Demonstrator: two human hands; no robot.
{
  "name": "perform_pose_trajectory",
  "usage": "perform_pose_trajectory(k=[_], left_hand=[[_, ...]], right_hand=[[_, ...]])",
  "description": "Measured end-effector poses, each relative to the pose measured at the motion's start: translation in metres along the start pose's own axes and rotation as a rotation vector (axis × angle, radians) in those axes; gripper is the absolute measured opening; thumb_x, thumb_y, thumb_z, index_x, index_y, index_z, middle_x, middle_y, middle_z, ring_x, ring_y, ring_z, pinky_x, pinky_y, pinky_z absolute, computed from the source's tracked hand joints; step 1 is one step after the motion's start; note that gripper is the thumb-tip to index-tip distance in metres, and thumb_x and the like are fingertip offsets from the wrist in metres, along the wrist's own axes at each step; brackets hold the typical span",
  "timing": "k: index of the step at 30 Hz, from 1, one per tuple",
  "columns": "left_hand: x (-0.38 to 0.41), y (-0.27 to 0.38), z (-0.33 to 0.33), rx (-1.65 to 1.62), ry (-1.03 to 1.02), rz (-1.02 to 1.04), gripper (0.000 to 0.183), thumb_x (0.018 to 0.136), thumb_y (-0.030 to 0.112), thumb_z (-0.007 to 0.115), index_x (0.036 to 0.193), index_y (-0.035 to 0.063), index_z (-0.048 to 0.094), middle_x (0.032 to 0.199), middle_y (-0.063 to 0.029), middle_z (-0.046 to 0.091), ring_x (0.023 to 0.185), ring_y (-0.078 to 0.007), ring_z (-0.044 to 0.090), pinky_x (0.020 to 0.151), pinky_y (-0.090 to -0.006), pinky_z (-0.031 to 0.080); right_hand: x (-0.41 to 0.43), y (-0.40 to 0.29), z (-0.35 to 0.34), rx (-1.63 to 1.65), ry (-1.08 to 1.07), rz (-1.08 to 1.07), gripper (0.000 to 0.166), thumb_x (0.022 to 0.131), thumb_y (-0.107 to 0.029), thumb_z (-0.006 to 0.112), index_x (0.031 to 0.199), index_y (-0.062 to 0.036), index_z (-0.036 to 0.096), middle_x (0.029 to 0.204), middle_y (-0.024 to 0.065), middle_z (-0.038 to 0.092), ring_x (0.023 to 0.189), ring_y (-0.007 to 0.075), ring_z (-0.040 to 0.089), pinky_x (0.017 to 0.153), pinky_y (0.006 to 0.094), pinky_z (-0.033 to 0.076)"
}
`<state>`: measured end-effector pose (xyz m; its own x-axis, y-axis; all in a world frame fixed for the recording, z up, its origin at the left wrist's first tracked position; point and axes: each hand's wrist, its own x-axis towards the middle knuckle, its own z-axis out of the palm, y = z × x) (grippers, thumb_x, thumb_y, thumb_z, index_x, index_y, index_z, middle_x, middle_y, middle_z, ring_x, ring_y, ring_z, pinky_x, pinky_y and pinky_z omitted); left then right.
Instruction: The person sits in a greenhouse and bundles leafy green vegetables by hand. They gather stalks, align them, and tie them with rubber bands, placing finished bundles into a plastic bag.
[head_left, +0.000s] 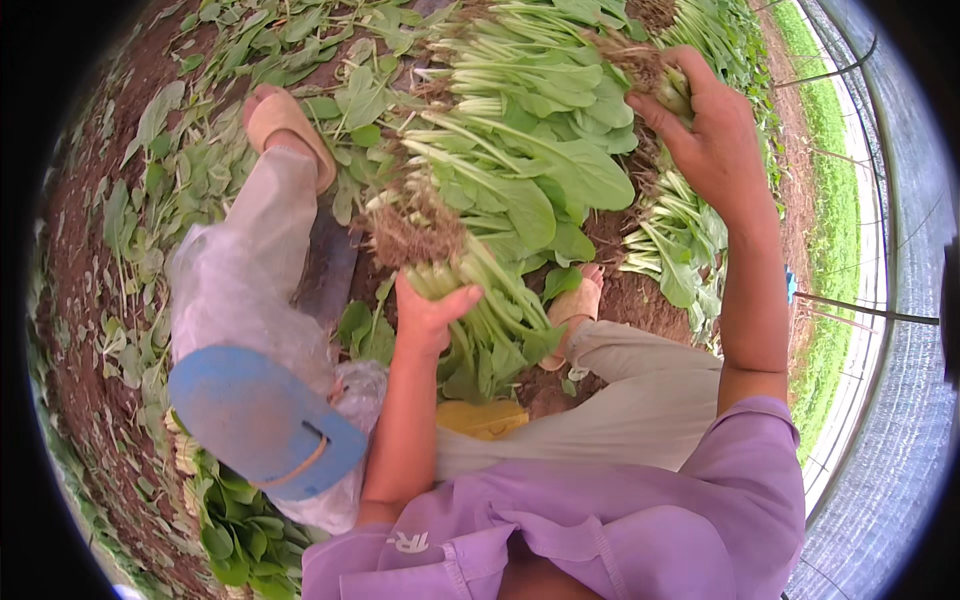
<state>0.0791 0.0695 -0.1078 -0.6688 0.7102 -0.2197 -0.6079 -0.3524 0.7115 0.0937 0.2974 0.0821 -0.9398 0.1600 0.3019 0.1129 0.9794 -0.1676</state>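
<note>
My left hand (426, 311) grips a bunch of leafy greens (487, 315) by its pale stems, just below the brown roots (420, 232). Its leaves hang down between my legs. Farther out at the upper right, my right hand (709, 135) holds a rooted clump of greens (675, 90) between thumb and fingers; the roots point to the upper left, and the hand hides part of the leaves. Between the two hands lies a long row of pulled greens (540, 150), stems to the left and leaves to the right.
Loose leaves (150, 187) litter the soil at left. Smaller greens (667, 240) lie under my right forearm. Clear plastic (232, 300) wraps my left leg, with a blue rounded piece (262, 420) over it. More bunches (240, 525) lie at lower left. Netting (915, 337) borders the right.
</note>
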Motion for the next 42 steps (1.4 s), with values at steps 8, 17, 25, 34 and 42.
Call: perform_pose_trajectory(k=[8, 17, 25, 34, 42], left_hand=[[-0.019, 0.017, 0.013, -0.247, 0.067, 0.111, 0.05, 0.061, 0.005, 0.068, 0.106, -0.0011, 0.048, 0.096, -0.0083, 0.057, 0.084, -0.0175, 0.056, 0.075, -0.0308, 0.046], [-0.03, 0.019, 0.005, -0.251, 0.086, 0.126, 0.043, 0.065, 0.002, 0.066, 0.105, 0.0001, 0.049, 0.096, -0.0057, 0.056, 0.085, -0.0152, 0.055, 0.074, -0.0292, 0.045], [-0.031, 0.023, 0.003, -0.25, 0.089, 0.151, 0.043, 0.064, 0.003, 0.067, 0.104, 0.0012, 0.051, 0.095, -0.0043, 0.057, 0.084, -0.0141, 0.054, 0.076, -0.0281, 0.043], [-0.028, 0.018, 0.001, -0.275, 0.081, 0.103, 0.041, 0.065, 0.004, 0.065, 0.103, 0.0011, 0.05, 0.094, -0.0052, 0.056, 0.083, -0.015, 0.055, 0.073, -0.0293, 0.045], [-0.028, 0.017, 0.001, -0.299, 0.126, 0.098, 0.036, 0.067, 0.002, 0.064, 0.101, 0.0012, 0.052, 0.092, -0.0047, 0.057, 0.081, -0.0144, 0.056, 0.072, -0.0288, 0.046]], right_hand=[[-0.054, -0.075, 0.061, 0.558, -0.474, 0.116, 0.034, 0.074, -0.022, 0.064, 0.095, -0.0004, 0.049, 0.077, 0.0128, 0.057, 0.07, 0.0227, 0.053, 0.065, 0.0307, 0.042], [-0.06, -0.099, 0.081, 0.886, -0.416, 0.36, 0.046, 0.069, -0.024, 0.071, 0.102, 0.0009, 0.051, 0.088, 0.0034, 0.055, 0.079, 0.0094, 0.046, 0.072, 0.0255, 0.04], [-0.067, -0.096, 0.096, 0.94, -0.334, 0.369, 0.05, 0.067, -0.027, 0.072, 0.102, 0.001, 0.049, 0.086, 0.0027, 0.052, 0.079, 0.0085, 0.044, 0.073, 0.025, 0.039], [-0.073, -0.12, 0.082, 0.266, -0.235, 0.089, 0.042, 0.075, -0.025, 0.061, 0.106, 0.0008, 0.048, 0.093, 0.0177, 0.055, 0.085, 0.0346, 0.052, 0.073, 0.0371, 0.042], [-0.057, -0.12, 0.079, 0.261, -0.477, 0.14, 0.042, 0.077, -0.027, 0.058, 0.104, 0.0036, 0.048, 0.094, 0.0211, 0.054, 0.089, 0.0355, 0.051, 0.075, 0.0385, 0.041]])
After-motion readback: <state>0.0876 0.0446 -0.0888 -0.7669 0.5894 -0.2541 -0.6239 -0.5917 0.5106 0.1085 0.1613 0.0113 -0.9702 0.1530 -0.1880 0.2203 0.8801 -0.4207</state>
